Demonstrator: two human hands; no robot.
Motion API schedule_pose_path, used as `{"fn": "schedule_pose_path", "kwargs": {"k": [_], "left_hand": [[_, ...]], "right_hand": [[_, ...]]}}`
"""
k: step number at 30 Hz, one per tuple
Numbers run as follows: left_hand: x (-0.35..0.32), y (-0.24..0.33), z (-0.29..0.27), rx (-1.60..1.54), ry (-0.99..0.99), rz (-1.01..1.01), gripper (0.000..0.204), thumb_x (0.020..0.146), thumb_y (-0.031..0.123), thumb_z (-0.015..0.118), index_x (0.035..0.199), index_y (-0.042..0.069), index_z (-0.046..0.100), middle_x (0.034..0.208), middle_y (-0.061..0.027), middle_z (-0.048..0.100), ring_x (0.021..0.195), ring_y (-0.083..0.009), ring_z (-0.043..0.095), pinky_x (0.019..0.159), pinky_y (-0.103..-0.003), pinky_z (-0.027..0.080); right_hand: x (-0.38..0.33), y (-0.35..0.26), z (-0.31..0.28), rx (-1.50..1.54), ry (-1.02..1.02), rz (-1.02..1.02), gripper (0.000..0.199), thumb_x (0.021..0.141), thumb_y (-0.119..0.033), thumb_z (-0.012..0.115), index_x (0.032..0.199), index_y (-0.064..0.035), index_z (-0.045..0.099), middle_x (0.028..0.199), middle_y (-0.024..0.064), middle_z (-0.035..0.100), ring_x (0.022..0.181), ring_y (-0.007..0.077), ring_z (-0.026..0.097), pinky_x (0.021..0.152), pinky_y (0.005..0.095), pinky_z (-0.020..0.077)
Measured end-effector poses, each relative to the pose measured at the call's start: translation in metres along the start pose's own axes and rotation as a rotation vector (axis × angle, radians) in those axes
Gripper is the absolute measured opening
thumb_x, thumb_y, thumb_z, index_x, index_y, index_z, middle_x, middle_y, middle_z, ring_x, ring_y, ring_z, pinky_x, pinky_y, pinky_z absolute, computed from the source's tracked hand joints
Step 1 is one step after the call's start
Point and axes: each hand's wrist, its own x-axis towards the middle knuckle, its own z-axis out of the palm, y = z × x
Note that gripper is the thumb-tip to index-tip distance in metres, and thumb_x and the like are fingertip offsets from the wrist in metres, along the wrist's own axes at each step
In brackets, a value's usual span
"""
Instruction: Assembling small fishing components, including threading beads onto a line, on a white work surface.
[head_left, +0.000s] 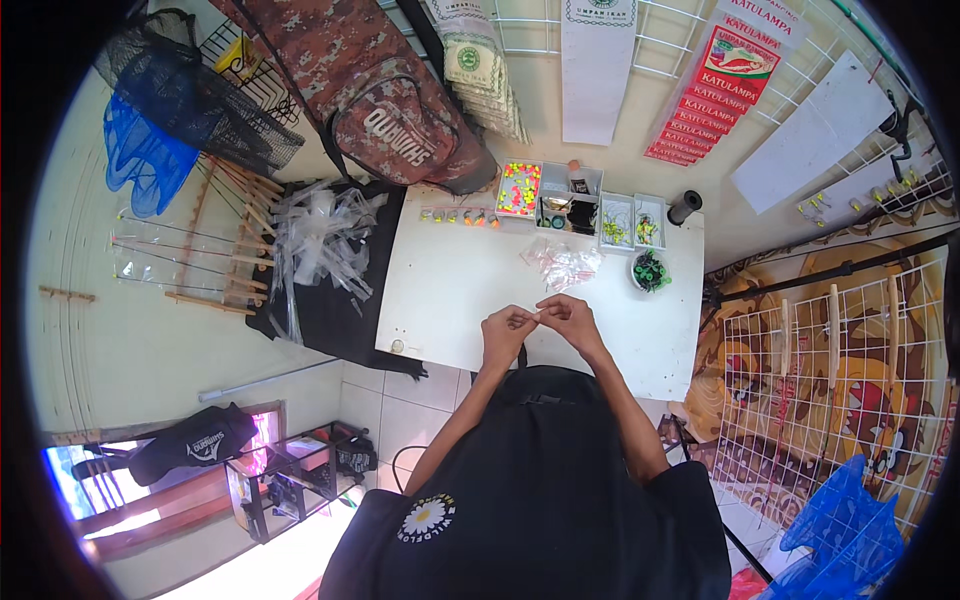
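My left hand (507,328) and my right hand (569,320) meet above the near edge of the white table (450,290). The fingertips of both are pinched and almost touching. Whatever lies between them is too small to make out. Just beyond the hands is a loose pile of small clear plastic bags (562,264). Behind that pile stands a white tray of yellow, orange and pink bead-like pieces (519,188). Beside it, white boxes hold yellow-green pieces (616,222). A round tub (651,272) of green and black pieces sits to the right.
Small packets with colourful pieces (460,216) lie in a row at the back left. A black cylinder (685,207) stands at the back right corner. Clear plastic sleeves (320,235) are heaped on black cloth at left. A camouflage bag (385,110) leans behind the table; a white wire rack (830,370) stands right.
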Motion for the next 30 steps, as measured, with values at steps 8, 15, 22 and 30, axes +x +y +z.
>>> {"fn": "schedule_pose_path", "kwargs": {"k": [8, 15, 22, 30], "left_hand": [[-0.002, 0.006, -0.002, -0.126, -0.058, -0.019, 0.02, 0.076, 0.009, 0.08, 0.088, -0.001, 0.067, 0.076, -0.0082, 0.071, 0.069, -0.0096, 0.065, 0.065, -0.022, 0.051], [-0.002, 0.003, 0.002, -0.351, -0.067, -0.104, 0.029, 0.081, 0.008, 0.076, 0.103, -0.004, 0.061, 0.079, -0.0118, 0.071, 0.074, -0.0125, 0.068, 0.069, -0.023, 0.053], [-0.002, -0.006, 0.003, -0.416, -0.127, -0.107, 0.029, 0.084, 0.007, 0.072, 0.108, -0.005, 0.058, 0.085, -0.0131, 0.071, 0.081, -0.0154, 0.069, 0.071, -0.025, 0.054], [-0.004, 0.0, 0.009, -0.271, -0.115, -0.044, 0.027, 0.083, 0.001, 0.068, 0.108, -0.001, 0.06, 0.085, -0.0106, 0.071, 0.078, -0.0121, 0.069, 0.07, -0.022, 0.053]], "right_hand": [[-0.001, -0.003, -0.005, 0.028, -0.006, 0.03, 0.017, 0.083, -0.009, 0.073, 0.096, 0.0008, 0.066, 0.081, 0.0058, 0.07, 0.075, 0.01, 0.065, 0.07, 0.0224, 0.0506], [-0.002, -0.003, -0.012, -0.01, -0.001, -0.015, 0.014, 0.083, -0.003, 0.069, 0.096, 0.0019, 0.066, 0.081, 0.0074, 0.071, 0.078, 0.0122, 0.068, 0.073, 0.0225, 0.0523], [-0.004, -0.004, -0.01, -0.073, 0.032, -0.059, 0.014, 0.083, 0.0, 0.068, 0.096, 0.0015, 0.064, 0.083, 0.0081, 0.071, 0.078, 0.0114, 0.068, 0.072, 0.0232, 0.0537], [-0.003, 0.005, -0.006, 0.017, 0.053, -0.048, 0.018, 0.08, -0.006, 0.073, 0.095, -0.0007, 0.066, 0.081, 0.0079, 0.071, 0.076, 0.0116, 0.068, 0.07, 0.0245, 0.054]]}}
